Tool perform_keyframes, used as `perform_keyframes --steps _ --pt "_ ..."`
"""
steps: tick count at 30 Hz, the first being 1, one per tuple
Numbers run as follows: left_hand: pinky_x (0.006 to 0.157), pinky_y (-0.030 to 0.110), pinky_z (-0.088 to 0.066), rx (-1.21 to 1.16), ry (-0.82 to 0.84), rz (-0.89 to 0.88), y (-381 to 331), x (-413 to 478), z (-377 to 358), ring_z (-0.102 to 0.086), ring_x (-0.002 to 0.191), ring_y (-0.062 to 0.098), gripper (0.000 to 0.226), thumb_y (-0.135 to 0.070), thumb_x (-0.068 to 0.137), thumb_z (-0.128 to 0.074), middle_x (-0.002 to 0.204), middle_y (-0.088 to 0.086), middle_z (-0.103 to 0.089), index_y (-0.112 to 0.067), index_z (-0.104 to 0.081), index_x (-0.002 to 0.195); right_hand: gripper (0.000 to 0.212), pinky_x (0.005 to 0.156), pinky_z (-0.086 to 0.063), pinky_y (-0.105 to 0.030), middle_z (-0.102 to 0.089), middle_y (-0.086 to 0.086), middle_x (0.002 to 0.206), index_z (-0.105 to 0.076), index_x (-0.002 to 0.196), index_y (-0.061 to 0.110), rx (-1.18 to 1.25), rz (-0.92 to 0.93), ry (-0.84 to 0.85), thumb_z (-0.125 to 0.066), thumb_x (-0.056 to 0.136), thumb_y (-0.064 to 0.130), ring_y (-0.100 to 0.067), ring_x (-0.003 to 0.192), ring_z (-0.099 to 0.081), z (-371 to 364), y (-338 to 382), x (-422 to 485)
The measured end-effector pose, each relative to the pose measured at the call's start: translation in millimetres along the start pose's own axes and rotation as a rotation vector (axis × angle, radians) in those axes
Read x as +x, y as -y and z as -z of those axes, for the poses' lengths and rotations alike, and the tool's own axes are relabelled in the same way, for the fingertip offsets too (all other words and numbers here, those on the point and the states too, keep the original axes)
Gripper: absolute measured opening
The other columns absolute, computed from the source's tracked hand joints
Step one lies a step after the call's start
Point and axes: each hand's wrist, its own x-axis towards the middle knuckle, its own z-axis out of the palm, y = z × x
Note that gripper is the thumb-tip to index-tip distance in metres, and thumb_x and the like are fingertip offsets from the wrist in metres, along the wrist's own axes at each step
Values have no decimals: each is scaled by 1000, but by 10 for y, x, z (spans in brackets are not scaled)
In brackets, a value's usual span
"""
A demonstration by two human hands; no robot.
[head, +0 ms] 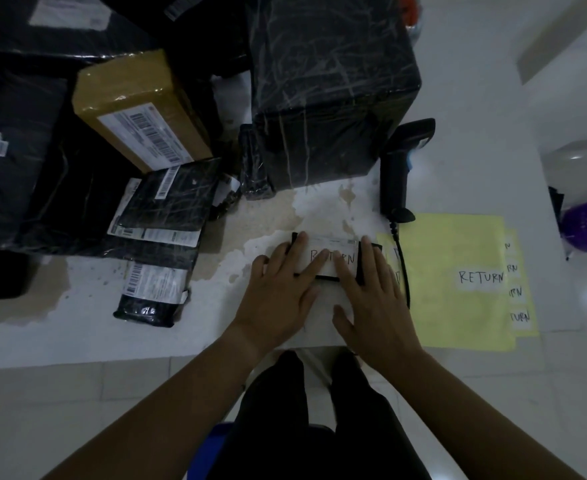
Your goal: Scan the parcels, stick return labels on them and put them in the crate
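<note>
A small black parcel [366, 261] lies flat on the white table [112, 334] in front of me. A white label reading RETURN [337, 252] sits on its top. My left hand [280, 292] and my right hand [371, 296] both press flat on the label with straight fingers, side by side. A black barcode scanner [401, 168] stands just beyond the parcel to the right. A yellow sheet [458, 306] carries more RETURN labels [480, 277] on the right.
Several black-wrapped parcels [167, 209] and a brown cardboard box [139, 109] crowd the left of the table. A large black-wrapped box [330, 81] stands behind. The scanner cable [402, 265] runs past my right hand. A blue object [215, 434] shows on the floor below the table edge.
</note>
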Motion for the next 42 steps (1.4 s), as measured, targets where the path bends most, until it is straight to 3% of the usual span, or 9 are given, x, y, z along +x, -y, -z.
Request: perform_keyframes --steps 7,11,14,16,20,24,32,39,42 --pt "101 50 -35 -69 7 154 -31 -66 28 -30 142 28 65 -50 102 -28 167 10 -18 -15 -34 156 72 91 -54 -38 7 -12 166 -37 152 17 206 -37 -45 -68 89 32 -33 152 -15 84 -24 48" --pt "107 47 -31 -458 -71 346 -78 81 174 -36 138 24 57 -48 102 -35 158 -1 -35 -22 -35 153 72 111 -39 -42 -30 -9 160 -31 153 14 307 -161 -74 -63 94 37 -30 143 -32 259 -66 250" --pt "110 44 -43 -838 -122 479 -100 258 220 -49 132 16 58 -24 96 -64 147 -6 -49 -27 -39 149 67 99 -41 -44 -58 -12 133 -42 148 13 122 -196 -41 -69 90 34 -35 122 -46 424 -116 474" --pt "104 34 -47 -893 -75 543 -70 329 258 -55 126 16 49 -18 93 -68 137 -4 -57 -22 -49 139 53 91 -38 -42 -62 -8 121 -59 132 18 36 -184 -4 -75 84 37 -34 114 -48 503 -147 545" --pt "63 11 -41 -921 -33 590 -44 311 476 -64 94 13 9 -20 96 -64 102 -4 -68 -23 -62 104 31 79 -48 -33 -61 -2 108 -63 115 21 396 -194 84 -74 87 27 -24 98 -59 736 -163 523" --pt "68 6 -42 -989 -99 457 -33 67 865 -62 87 -7 15 -27 99 -64 108 -9 -69 -24 -65 114 10 69 -48 -21 -65 13 93 -64 99 26 648 -164 91 -68 92 20 -8 87 -63 1107 -125 368" --pt "85 8 -45 -742 -516 400 704 -978 2125 -62 105 -4 34 -19 97 -63 116 -21 -65 -33 -60 127 22 76 -60 -38 -73 13 98 -70 106 29 1038 -208 66 -62 96 11 -10 90 -70 1672 618 326" --pt "89 2 -39 -376 -803 498 2233 -1882 3003 -58 105 0 25 -19 97 -58 113 -6 -64 -13 -66 120 22 77 -59 -39 -76 4 103 -71 110 23 1152 -96 128 -62 95 10 -17 93 -72 1758 2324 945" --pt "81 16 -46 -277 -843 543 2925 -2208 3173 -57 98 5 22 -24 100 -57 111 -4 -63 -13 -65 117 22 78 -59 -34 -75 10 105 -71 112 28 1153 6 157 -64 95 15 -10 94 -72 1809 3125 1208"
